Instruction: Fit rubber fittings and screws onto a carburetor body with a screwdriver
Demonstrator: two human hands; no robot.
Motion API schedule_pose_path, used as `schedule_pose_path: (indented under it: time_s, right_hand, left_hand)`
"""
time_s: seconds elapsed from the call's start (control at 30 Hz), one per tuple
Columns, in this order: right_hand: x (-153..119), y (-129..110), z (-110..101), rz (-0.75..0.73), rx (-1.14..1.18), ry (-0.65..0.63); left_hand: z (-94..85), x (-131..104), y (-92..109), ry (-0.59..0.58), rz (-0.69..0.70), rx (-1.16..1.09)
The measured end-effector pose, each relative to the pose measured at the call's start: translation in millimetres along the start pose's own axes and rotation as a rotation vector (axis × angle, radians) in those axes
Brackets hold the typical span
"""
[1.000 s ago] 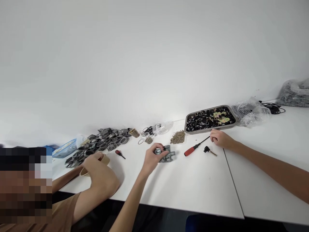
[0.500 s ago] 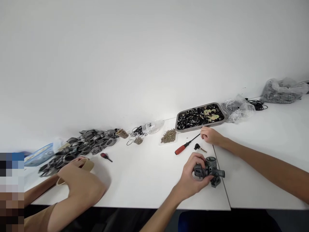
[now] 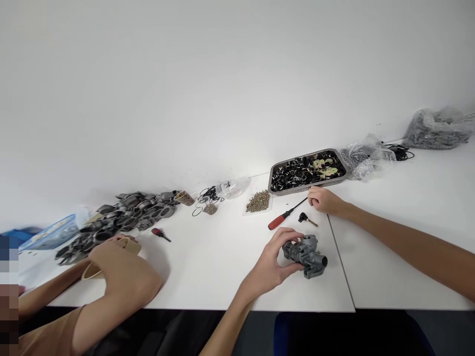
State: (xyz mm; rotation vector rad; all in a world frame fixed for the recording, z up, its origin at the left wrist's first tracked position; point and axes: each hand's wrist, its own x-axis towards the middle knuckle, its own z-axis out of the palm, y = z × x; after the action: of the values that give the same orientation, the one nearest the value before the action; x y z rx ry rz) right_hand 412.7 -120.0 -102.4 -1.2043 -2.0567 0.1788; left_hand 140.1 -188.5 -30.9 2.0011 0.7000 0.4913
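My left hand grips a grey metal carburetor from its left side, thumb in front and fingers behind, over the near part of the table. My right hand rests by the front edge of a metal tray, its fingers curled closed; whatever they hold is hidden. The tip of a red-handled screwdriver reaches close to those fingers, and I cannot tell if they touch. Between my hands lies a small black fitting with a brass stem.
Black rings and yellowish plates fill the tray. A shallow dish holds brass pieces. Plastic bags stand right of the tray. At left, a co-worker's arm is beside piled grey castings and another screwdriver.
My left hand has shifted the carburetor slightly left and turned it, so its tube end points more toward me. My right hand stays by the tray. The view has shifted slightly.
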Motion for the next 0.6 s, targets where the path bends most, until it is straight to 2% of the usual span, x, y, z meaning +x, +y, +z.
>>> schedule_pose_path:
  time_s: [0.1,0.2,0.3,0.37,0.43,0.5,0.6]
  right_hand:
    - [0,0,0,0.004,-0.001,-0.004]
    - [-1,-1,-1,0.012,0.0,-0.008]
    - [0,-3,-2,0.015,0.002,-0.013]
    - [0,-3,-2,0.014,-0.002,-0.017]
    - [1,-3,-2,0.016,-0.007,-0.02]
    - [1,-4,-2,0.017,-0.01,-0.025]
    - [1,-4,-2,0.017,-0.009,-0.027]
  left_hand:
    - [-1.5,0,4,-0.049,-0.021,0.064]
    - [1.6,0,9,-0.11,0.047,0.202]
    - [9.8,2,11,-0.17,0.271,0.438]
    - [13.4,5,8,-0.156,0.469,0.595]
    - [10.3,9,5,-0.104,0.595,0.677]
    - [-0.8,14,6,-0.038,0.578,0.665]
    - [-22.9,28,15,0.022,0.298,0.581]
